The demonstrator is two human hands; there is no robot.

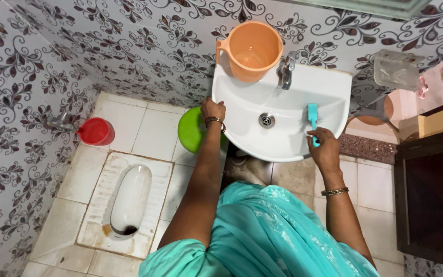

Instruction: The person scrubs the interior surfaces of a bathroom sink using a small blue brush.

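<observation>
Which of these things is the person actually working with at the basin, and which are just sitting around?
In use:
- white washbasin, left hand resting on its rim
- blue brush, held by the right hand inside the basin

Lying about:
- orange mug on the basin ledge
- green bucket
- red mug
- tap

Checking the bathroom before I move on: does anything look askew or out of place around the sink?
The orange jug sits tilted on the back rim of the white sink, beside the tap, rather than standing upright. Nothing else stands out.
</observation>
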